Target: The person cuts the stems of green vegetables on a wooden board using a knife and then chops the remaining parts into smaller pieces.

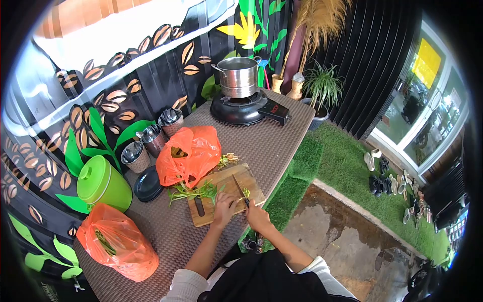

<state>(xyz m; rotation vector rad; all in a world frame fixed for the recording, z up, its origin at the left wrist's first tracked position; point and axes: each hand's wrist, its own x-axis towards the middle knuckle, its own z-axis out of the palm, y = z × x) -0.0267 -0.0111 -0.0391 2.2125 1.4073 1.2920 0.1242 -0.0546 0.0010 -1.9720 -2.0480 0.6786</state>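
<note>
- Basically, everything's referenced to the cutting board [254, 178]; greens [204, 191] sit partly on it, spilling over its left edge.
- Far left of board: tied orange bag [121, 249], greenery showing through; reads as parked clear of the blade.
- Left, beyond that bag: green lidded bucket [98, 183], lid on.
- Between bucket and board: dark plates [147, 183], stacked. Cutlery cups [153, 139] line the wall side, probably to free up room around the board.
- Just beyond board's far-left edge: open-mouthed orange bag [198, 146], likely kept within easy reach.
- Left hand [225, 207]: on board, fingers curled over the greens, gripping them down. Tucked fingertips presumably keep clear of the edge.
- Knife [238, 185]: over board's right half, tip pointing away from the person; small cut pieces [246, 192] beside the blade.
- Right hand [257, 217]: at board's near-right edge, closed round the knife handle.
- Well beyond board: pot [239, 80] on a portable burner [239, 108], a sensible gap from bags and hands.
- Surface: brown woven-textured table [173, 234] under board.
- Room: painted wall [116, 95] beyond board; to its right, potted plant [323, 83], green turf [344, 156], wet-patched concrete [322, 236], shoes [382, 185], glass doors [430, 105].
</note>
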